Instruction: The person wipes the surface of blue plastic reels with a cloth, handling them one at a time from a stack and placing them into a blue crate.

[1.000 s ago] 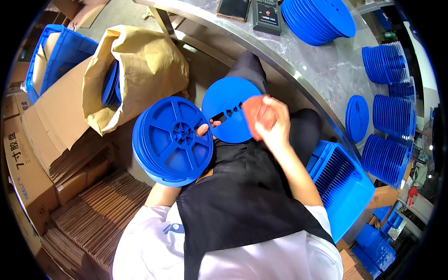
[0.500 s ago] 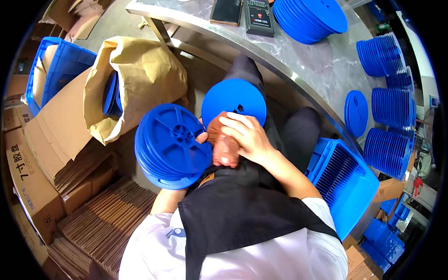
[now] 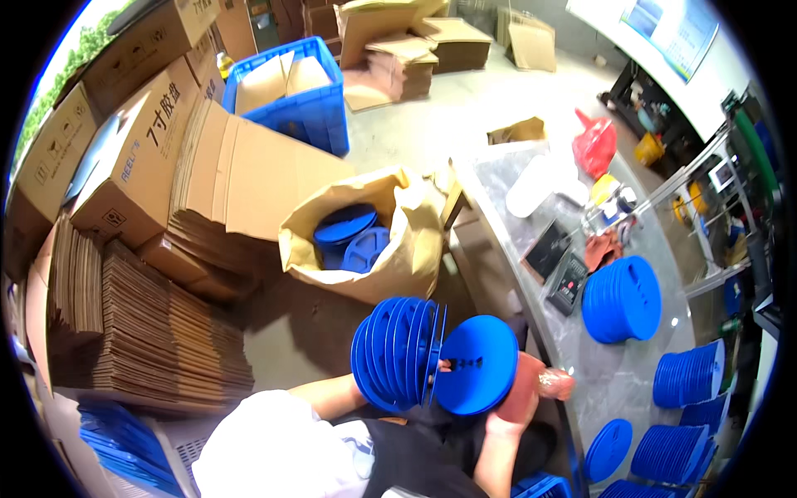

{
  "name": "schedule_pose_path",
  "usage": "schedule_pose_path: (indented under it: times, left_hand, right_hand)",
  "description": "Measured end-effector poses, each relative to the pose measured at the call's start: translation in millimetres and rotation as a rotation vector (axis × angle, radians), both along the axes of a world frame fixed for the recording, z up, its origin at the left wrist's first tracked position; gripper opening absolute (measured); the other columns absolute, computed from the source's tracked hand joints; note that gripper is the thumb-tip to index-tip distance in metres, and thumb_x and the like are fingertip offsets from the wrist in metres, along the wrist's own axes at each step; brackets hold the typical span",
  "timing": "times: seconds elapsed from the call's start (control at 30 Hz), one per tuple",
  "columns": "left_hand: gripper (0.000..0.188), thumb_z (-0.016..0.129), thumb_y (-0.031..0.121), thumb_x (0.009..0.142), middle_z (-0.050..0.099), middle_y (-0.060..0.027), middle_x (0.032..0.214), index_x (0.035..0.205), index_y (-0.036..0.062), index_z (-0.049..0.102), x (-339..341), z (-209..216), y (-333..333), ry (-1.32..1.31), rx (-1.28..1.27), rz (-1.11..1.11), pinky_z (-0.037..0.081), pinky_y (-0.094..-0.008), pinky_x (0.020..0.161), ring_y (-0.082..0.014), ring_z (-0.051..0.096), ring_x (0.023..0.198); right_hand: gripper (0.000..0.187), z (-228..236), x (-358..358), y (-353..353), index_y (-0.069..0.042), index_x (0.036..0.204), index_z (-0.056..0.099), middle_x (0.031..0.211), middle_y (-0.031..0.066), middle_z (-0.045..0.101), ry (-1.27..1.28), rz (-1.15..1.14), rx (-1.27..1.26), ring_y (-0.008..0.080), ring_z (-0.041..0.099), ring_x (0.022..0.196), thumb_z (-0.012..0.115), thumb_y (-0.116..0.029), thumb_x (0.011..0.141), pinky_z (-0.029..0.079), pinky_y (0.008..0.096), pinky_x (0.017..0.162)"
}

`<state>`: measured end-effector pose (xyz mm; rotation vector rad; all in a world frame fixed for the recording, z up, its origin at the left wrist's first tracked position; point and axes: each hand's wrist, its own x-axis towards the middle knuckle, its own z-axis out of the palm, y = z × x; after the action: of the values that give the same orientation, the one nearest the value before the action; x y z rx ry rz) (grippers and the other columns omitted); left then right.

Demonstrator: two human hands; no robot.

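Over my lap hangs a fanned stack of blue plastic reels (image 3: 395, 355), with a blue disc (image 3: 480, 373) facing up at its right side. My left hand (image 3: 444, 366) is closed on the reel stack; only some fingertips show between the stack and the disc, and the rest is hidden. My right hand (image 3: 512, 408) is closed on a reddish-brown cloth (image 3: 525, 383) at the disc's right edge. The disc partly covers that hand's fingers.
Ahead stands an open yellow paper sack (image 3: 415, 249) with blue reels inside. Flattened cardboard (image 3: 166, 315) is stacked at left, below cartons (image 3: 137, 158). The metal-edged table (image 3: 573, 357) at right bears a dark phone (image 3: 545, 249), a handheld meter (image 3: 568, 282) and several reel stacks (image 3: 621, 300).
My view has swung left and up, showing more floor and cartons. The reel stack has tilted from face-up to edge-on. My right hand has moved from the disc's front to its right edge.
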<state>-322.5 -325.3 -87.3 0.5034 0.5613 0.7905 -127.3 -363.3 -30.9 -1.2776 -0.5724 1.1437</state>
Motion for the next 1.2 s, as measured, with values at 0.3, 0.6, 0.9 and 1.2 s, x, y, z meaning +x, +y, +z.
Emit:
schedule_pose_path:
  times: [0.3, 0.6, 0.9, 1.2]
  left_hand:
    - [0.037, 0.059, 0.009, 0.094, 0.06, -0.0159, 0.118, 0.128, 0.001, 0.049, 3.5, 11.6, 3.0, -0.15, -0.008, -0.006, 0.048, -0.0408, 0.099, -0.0312, 0.059, 0.114]
    - [0.035, 0.056, 0.012, 0.096, 0.059, -0.0164, 0.12, 0.128, 0.0006, 0.048, 5.1, 27.9, -9.7, -0.303, -0.06, -0.053, 0.046, -0.0415, 0.102, -0.0317, 0.057, 0.116]
    - [0.037, 0.042, 0.024, 0.102, 0.053, -0.0184, 0.129, 0.129, -0.0016, 0.046, 36.8, 63.9, 27.6, -0.211, -0.017, -0.169, 0.039, -0.0432, 0.109, -0.0333, 0.053, 0.12]
    - [0.035, 0.051, 0.022, 0.096, 0.061, -0.0168, 0.113, 0.121, -0.0007, 0.055, 117.5, 104.3, 115.3, 0.37, 0.425, -0.282, 0.048, -0.0443, 0.09, -0.0314, 0.061, 0.101]
  right_hand:
    - [0.06, -40.1, -62.6, -20.5, 0.007, 0.13, 0.044, 0.123, 0.0132, 0.055, 0.001, 0.243, 0.35, 0.021, 0.055, 0.113, 0.066, -0.028, 0.087, 0.041, 0.0345, 0.102]
    - [0.038, -30.3, -27.9, 10.6, 0.004, 0.119, 0.056, 0.115, 0.0085, 0.061, -0.195, 0.235, 0.39, 0.0185, 0.058, 0.108, 0.064, -0.018, 0.088, 0.041, 0.0308, 0.097]
    - [0.042, -57.7, 62.1, -89.8, -0.002, 0.113, 0.055, 0.107, 0.0038, 0.059, 0.507, 0.212, 0.308, 0.0162, 0.057, 0.102, 0.072, -0.023, 0.08, 0.042, 0.0316, 0.096]
    - [0.03, -111.3, 108.2, -213.0, -0.002, 0.111, 0.062, 0.106, 0.0075, 0.067, 0.601, -0.5, 0.244, 0.0174, 0.067, 0.095, 0.067, -0.016, 0.085, 0.054, 0.0315, 0.087]
